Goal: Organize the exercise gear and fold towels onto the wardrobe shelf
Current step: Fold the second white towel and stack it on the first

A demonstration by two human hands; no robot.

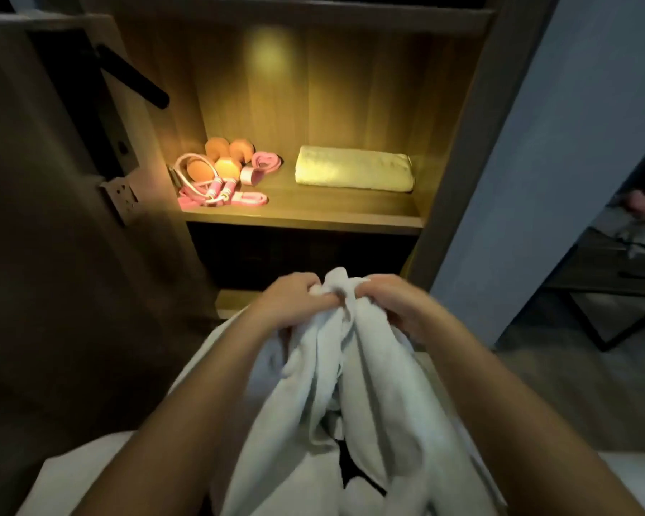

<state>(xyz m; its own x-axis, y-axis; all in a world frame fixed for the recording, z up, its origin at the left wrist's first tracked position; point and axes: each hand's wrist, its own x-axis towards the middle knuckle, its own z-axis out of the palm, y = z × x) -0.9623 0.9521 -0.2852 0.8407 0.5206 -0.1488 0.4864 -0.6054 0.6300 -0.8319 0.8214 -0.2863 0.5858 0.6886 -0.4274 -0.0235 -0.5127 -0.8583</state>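
Observation:
A white towel hangs bunched in front of me, below the lit wardrobe shelf. My left hand grips its top edge on the left, and my right hand grips the top edge right beside it. On the shelf lies a folded pale towel at the right. At the shelf's left sit orange dumbbells, a pink skipping rope and a pink resistance band in a cluster.
The open wardrobe door with a black handle stands at the left. A blue-grey wall is at the right, with a dark metal-framed table beyond it. A dark lower compartment lies under the shelf.

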